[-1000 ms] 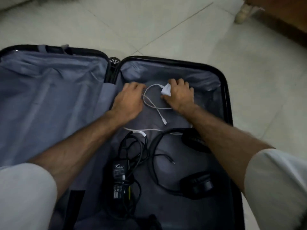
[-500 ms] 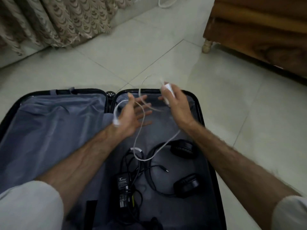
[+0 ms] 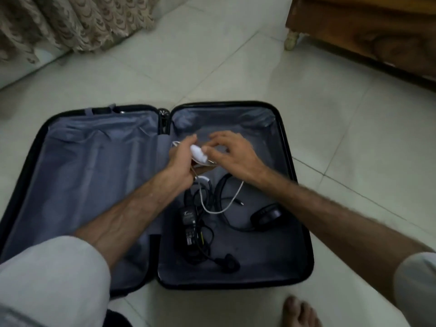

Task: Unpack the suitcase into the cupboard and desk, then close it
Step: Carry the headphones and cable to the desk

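The black suitcase [image 3: 286,142] lies open on the floor, and the grey lining of its left half [image 3: 94,175] is bare. Above the right half, my left hand [image 3: 180,161] holds a white charger plug [image 3: 199,154] with its bunched white cable [image 3: 219,207], which hangs down in a loop. My right hand [image 3: 236,154] hovers beside it with fingers loosely spread, the thumb tip touching the plug. Below the hands lie a black power adapter [image 3: 188,218] with tangled cord, black headphones [image 3: 266,214] and a black mains plug [image 3: 230,264].
The suitcase sits on pale floor tiles [image 3: 212,67]. A wooden piece of furniture [image 3: 365,31] on a turned leg [image 3: 291,40] stands at the back right. A patterned curtain [image 3: 70,20] hangs at the back left. My bare foot [image 3: 299,310] is by the suitcase's near right corner.
The charger came up off the suitcase lining in my right hand. The plug now lies in my left hand with the cable gathered, and the right hand's fingers have loosened. The view pulled back.
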